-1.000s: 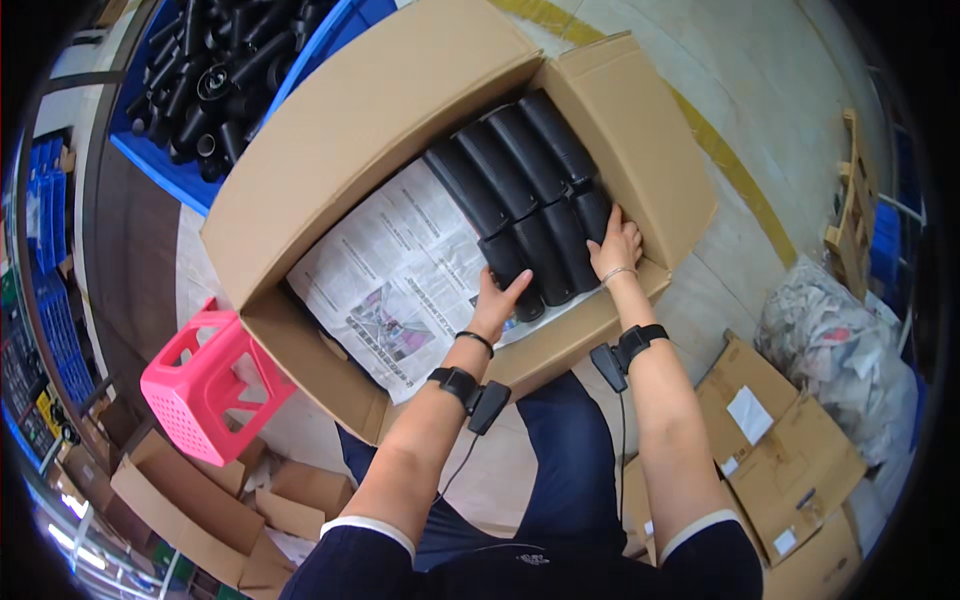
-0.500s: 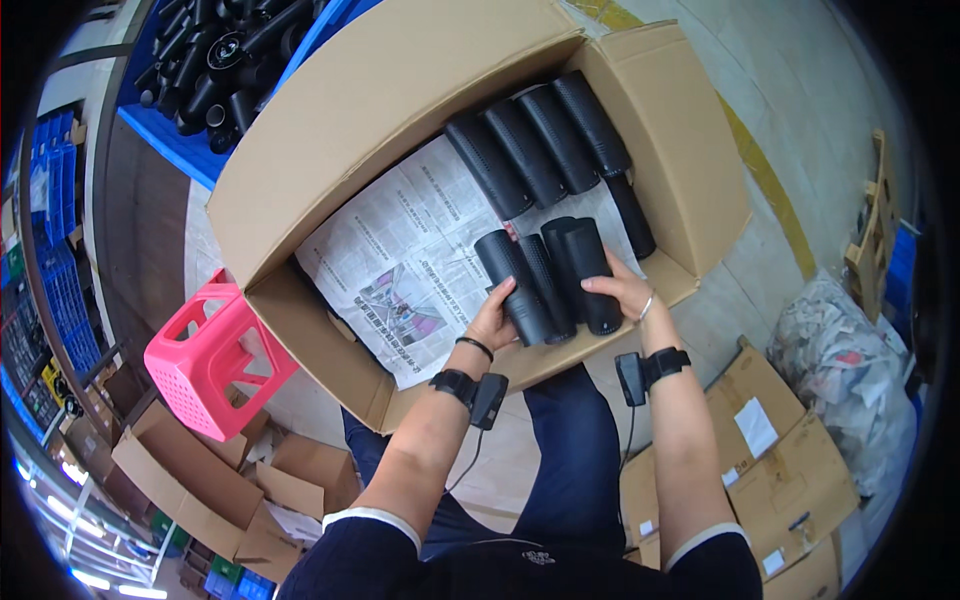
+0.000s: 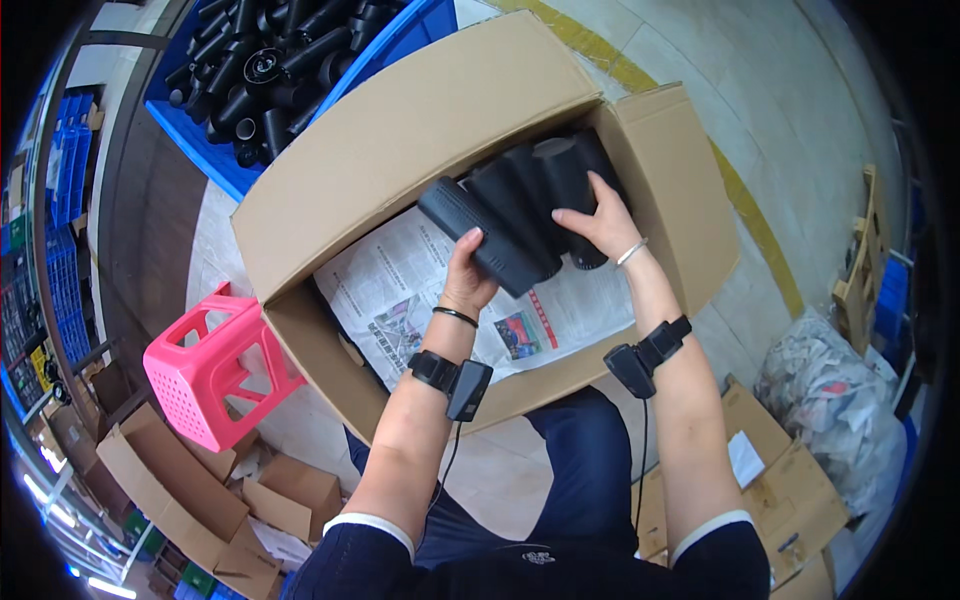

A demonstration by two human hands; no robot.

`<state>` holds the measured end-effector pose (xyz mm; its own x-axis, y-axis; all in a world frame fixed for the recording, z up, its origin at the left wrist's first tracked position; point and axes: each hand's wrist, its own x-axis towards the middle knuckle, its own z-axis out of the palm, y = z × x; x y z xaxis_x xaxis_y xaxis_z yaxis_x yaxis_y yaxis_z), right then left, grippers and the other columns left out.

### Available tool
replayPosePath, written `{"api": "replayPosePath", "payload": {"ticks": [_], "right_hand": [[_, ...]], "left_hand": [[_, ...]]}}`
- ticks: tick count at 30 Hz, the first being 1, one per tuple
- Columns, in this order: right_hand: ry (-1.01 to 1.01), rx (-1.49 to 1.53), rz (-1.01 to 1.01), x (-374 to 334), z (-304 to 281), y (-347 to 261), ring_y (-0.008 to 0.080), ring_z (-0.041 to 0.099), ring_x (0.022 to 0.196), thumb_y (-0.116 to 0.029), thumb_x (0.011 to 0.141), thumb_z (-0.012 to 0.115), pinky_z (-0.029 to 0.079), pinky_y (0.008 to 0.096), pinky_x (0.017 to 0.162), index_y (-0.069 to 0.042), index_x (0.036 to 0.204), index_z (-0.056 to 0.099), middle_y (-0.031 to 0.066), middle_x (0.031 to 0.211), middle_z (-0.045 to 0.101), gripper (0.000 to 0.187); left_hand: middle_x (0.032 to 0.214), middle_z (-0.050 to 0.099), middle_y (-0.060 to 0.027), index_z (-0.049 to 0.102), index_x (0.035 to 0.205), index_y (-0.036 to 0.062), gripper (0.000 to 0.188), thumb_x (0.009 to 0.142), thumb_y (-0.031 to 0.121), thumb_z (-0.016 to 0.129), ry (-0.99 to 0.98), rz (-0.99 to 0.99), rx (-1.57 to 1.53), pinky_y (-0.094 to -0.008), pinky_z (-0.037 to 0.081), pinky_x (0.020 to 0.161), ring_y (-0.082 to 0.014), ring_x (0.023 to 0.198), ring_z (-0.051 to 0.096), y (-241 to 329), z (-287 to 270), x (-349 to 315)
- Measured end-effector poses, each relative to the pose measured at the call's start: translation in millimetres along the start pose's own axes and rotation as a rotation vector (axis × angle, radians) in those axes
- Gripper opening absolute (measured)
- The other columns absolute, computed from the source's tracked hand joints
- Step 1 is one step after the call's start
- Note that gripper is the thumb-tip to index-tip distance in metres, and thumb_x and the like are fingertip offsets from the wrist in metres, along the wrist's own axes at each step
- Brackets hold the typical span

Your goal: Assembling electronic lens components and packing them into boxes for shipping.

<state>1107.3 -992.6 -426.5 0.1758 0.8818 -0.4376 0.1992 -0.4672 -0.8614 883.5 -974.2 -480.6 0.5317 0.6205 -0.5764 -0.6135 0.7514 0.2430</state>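
Observation:
Several black cylinders, some with perforated walls, are bunched at the far right inside a large open cardboard box. My left hand grips the left end of the bunch, its thumb on top of a perforated black cylinder. At the right end my right hand has thumb and fingers spread round another black cylinder. The cylinders between my hands press side by side and overlap the ones behind. Printed newspaper lines the box floor below them.
A blue crate full of black tubular parts stands at the far left. Beside the box is a pink plastic stool. Opened cardboard boxes lie at lower left, flattened cardboard and a clear plastic bag at right.
Both hands have carried the held cylinders from the box's near side to its far side, over the row there. Newspaper with a coloured picture now shows where they were.

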Motion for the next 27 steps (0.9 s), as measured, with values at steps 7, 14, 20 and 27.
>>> {"api": "replayPosePath", "payload": {"ticks": [7,14,20,27], "right_hand": [[0.255,-0.365,0.017,36.7,-25.6,82.7,0.0382,0.040,0.127,-0.038,0.075,0.074,0.031,0.0398,0.107,0.003,0.140,0.032,0.0255,0.138,0.040,0.088],[0.210,-0.665,0.173,42.0,-17.0,94.9,0.0403,0.031,0.129,-0.052,0.070,0.072,0.028,0.0405,0.108,0.002,0.144,0.022,0.0256,0.133,0.040,0.104],[0.129,-0.157,0.127,24.8,-8.7,97.2,0.0359,0.044,0.125,-0.047,0.068,0.077,0.035,0.0396,0.104,-0.007,0.144,0.027,0.0244,0.132,0.047,0.099],[-0.044,0.330,0.242,17.1,19.6,89.3,0.0234,0.046,0.120,-0.031,0.071,0.079,0.033,0.0335,0.105,-0.005,0.142,0.031,0.0118,0.128,0.050,0.090]], "left_hand": [[0.101,0.065,-0.0102,0.057,0.110,0.0047,0.041,0.081,0.032,0.068,0.140,-0.017,0.051,-0.0409,0.050,0.091,-0.0257,0.095,0.063,4.1,-24.4,18.7],[0.099,0.065,-0.0122,0.056,0.110,0.0047,0.043,0.079,0.032,0.071,0.060,-0.132,0.067,-0.0430,0.052,0.086,-0.0269,0.090,0.064,25.9,-60.0,16.7],[0.097,0.066,-0.0117,0.057,0.111,0.0041,0.047,0.078,0.033,0.072,0.153,-0.141,0.064,-0.0433,0.054,0.083,-0.0265,0.086,0.066,45.5,-95.5,5.1],[0.099,0.068,-0.0122,0.060,0.111,0.0051,0.057,0.071,0.042,0.077,0.099,-0.214,0.056,-0.0455,0.053,0.086,-0.0277,0.089,0.067,57.0,-120.2,-0.1]]}}
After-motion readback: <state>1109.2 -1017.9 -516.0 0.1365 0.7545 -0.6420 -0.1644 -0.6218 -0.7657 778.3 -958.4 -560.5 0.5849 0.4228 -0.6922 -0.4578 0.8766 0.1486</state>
